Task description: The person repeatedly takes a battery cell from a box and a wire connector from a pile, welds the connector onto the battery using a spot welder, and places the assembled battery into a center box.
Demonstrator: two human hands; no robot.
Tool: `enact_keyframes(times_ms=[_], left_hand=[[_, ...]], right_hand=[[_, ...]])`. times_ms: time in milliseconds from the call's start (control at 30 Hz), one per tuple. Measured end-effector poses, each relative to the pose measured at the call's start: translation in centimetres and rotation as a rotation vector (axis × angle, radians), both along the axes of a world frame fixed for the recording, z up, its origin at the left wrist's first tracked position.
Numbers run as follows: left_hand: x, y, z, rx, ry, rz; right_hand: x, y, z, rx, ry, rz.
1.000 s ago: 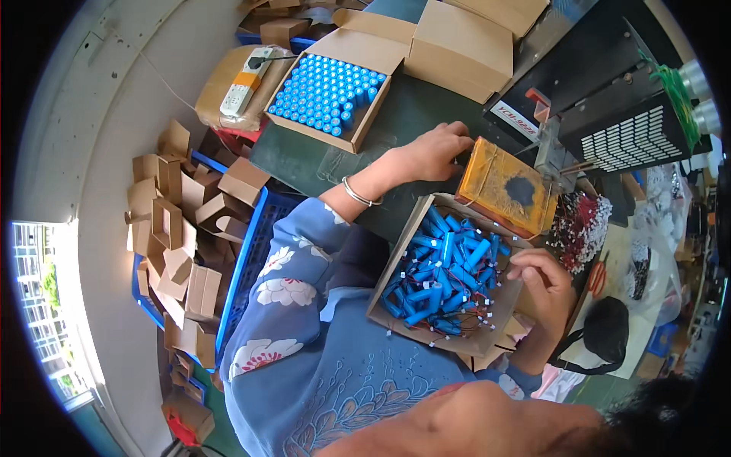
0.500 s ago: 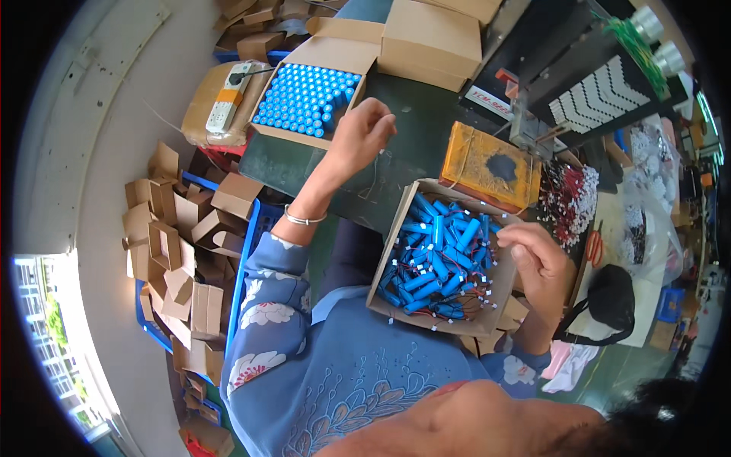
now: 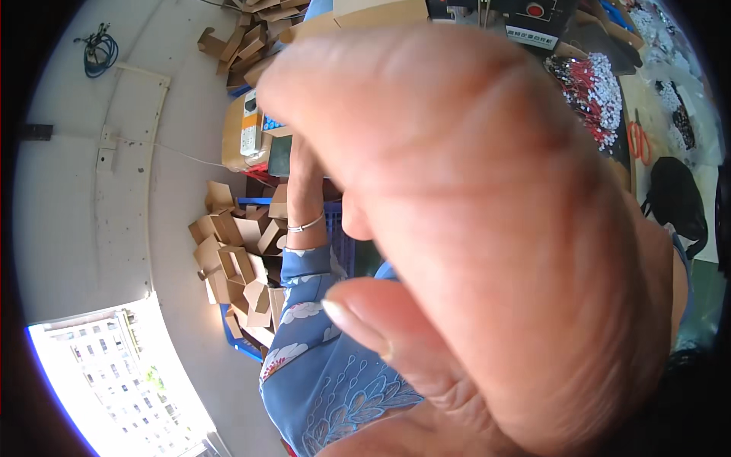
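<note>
Very close to the camera, my right hand (image 3: 487, 198) fills the middle of the picture. Its fingers are bent, the thumb stands apart from them, and nothing shows in its grasp. Beyond it, my left arm reaches forward with a bangle (image 3: 306, 224) on the wrist. Only the back part of my left hand (image 3: 302, 164) shows; its fingers are hidden. Past the hidden fingers, a small patch of blue cylindrical battery cells (image 3: 272, 123) shows in their carton. The box of wired blue cells at my lap is hidden.
Folded small cartons (image 3: 242, 263) fill blue crates at the left. A white power strip (image 3: 250, 126) lies on a brown package. At the right are red-and-white wire leads (image 3: 594, 99), red-handled scissors (image 3: 639, 141) and a black bag (image 3: 676, 199). A black machine (image 3: 539, 21) stands at the back.
My right hand has risen from beside the box of wired cells to right before the camera, covering much of the scene. The view has swung left, bringing in more wall and window.
</note>
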State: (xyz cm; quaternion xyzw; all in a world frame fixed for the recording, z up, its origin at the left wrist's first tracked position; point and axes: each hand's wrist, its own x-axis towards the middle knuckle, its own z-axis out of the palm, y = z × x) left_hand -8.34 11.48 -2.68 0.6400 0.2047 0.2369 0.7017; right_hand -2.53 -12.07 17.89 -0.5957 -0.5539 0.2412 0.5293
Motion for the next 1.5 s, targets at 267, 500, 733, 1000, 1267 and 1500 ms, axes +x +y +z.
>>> enact_keyframes(times_ms=[267, 500, 733, 1000, 1267, 1500], left_hand=[[-0.9, -1.7, 2.0, -0.116, -0.051, -0.199], [-1.6, -3.4, 3.6, -0.105, -0.07, -0.105], [-0.2, -5.8, 4.3, 0.063, -0.069, -0.112], [0.9, -10.4, 3.3, 0.158, -0.234, -0.031], [0.4, -2.5, 2.9, 0.556, 0.072, 0.134], [3.5, 10.1, -2.6, 1.428, 0.306, 0.089]], right_hand=[[2.2, -3.9, -3.9, 0.006, -0.09, -0.033], [1.4, -8.0, -4.5, 0.051, -0.181, -0.049], [4.1, -8.0, -5.9, 0.057, -0.362, -0.07], [4.8, 3.0, -13.1, 0.146, -0.153, -0.107], [8.6, 2.9, -13.0, -0.2, 0.034, -0.092], [10.0, -4.2, -16.0, -0.212, 0.534, -0.154]])
